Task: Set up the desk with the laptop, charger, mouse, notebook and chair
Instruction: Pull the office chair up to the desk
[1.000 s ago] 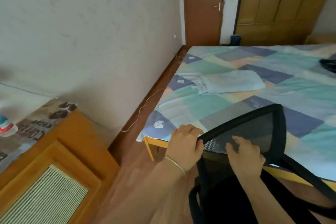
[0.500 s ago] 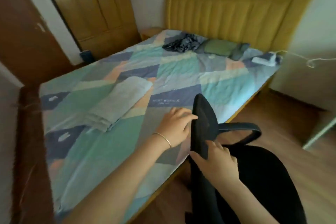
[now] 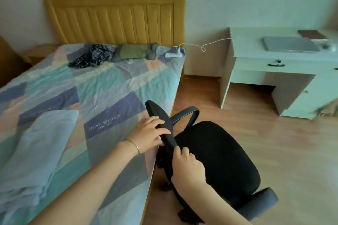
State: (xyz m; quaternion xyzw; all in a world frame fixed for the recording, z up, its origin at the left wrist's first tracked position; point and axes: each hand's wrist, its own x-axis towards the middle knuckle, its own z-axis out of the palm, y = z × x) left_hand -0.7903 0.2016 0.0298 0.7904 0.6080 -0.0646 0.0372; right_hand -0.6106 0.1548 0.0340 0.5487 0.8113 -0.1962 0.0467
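A black office chair [image 3: 215, 153] stands on the wooden floor beside the bed, its seat facing right. My left hand [image 3: 149, 134] grips the top edge of its backrest. My right hand [image 3: 188, 166] holds the same backrest a little lower. A white desk [image 3: 256, 55] stands at the right against the wall. On it lies a shut grey laptop [image 3: 289, 44], with a brown notebook [image 3: 311, 34] behind it. A white power strip [image 3: 173, 54] with a cable lies on the bed's far corner.
A bed [image 3: 95, 86] with a patchwork sheet fills the left, with a yellow headboard [image 3: 117, 20], dark clothes [image 3: 91, 56] and a folded blue cloth [image 3: 36, 144] on it. Wooden floor [image 3: 283, 142] lies between chair and desk. Desk knee space opens below the drawer.
The view has swung right from the door wall to the headboard and desk. The chair has turned with it, and both hands have stayed on the backrest.
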